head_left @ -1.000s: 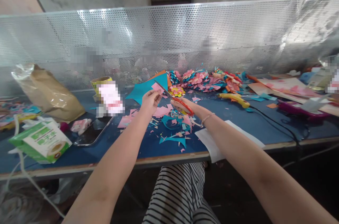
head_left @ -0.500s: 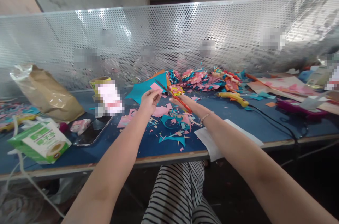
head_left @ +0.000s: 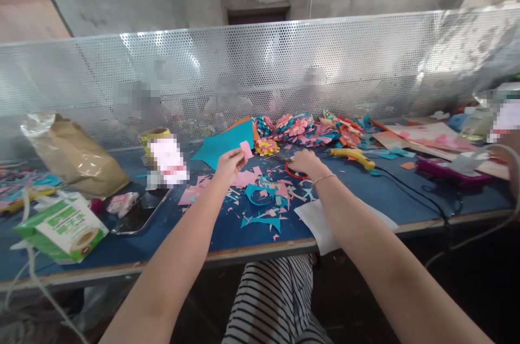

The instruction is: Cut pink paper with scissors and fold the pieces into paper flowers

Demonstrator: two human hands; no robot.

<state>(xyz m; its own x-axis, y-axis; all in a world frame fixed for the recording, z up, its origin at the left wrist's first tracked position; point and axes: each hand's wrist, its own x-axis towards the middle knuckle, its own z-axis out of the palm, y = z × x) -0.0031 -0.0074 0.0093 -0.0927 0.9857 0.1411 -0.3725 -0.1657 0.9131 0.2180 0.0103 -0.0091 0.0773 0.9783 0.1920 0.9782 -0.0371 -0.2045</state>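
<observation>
My left hand (head_left: 231, 164) pinches a small pink paper piece (head_left: 246, 149) between thumb and fingertips, above the table. My right hand (head_left: 305, 164) is closed at the red-handled scissors (head_left: 296, 174), low over the tabletop to the right. The scissors' blades point left and partly blend into the dark surface. Pink and teal paper scraps (head_left: 263, 195) lie scattered below and between my hands. Just behind my left hand lies a large teal sheet (head_left: 219, 144). A yellow and pink paper flower (head_left: 266, 147) lies beyond the scissors.
Several colourful paper flowers (head_left: 294, 130) are heaped along the perforated metal screen (head_left: 260, 62). A yellow glue gun (head_left: 352, 157) with a black cord lies to the right. At left are a brown paper bag (head_left: 75, 157), a green box (head_left: 63, 227) and a phone (head_left: 140, 214).
My right hand has moved right and down with the scissors, away from the pink paper. My left hand still holds the paper piece, now turned more upright. The camera view has tilted up slightly.
</observation>
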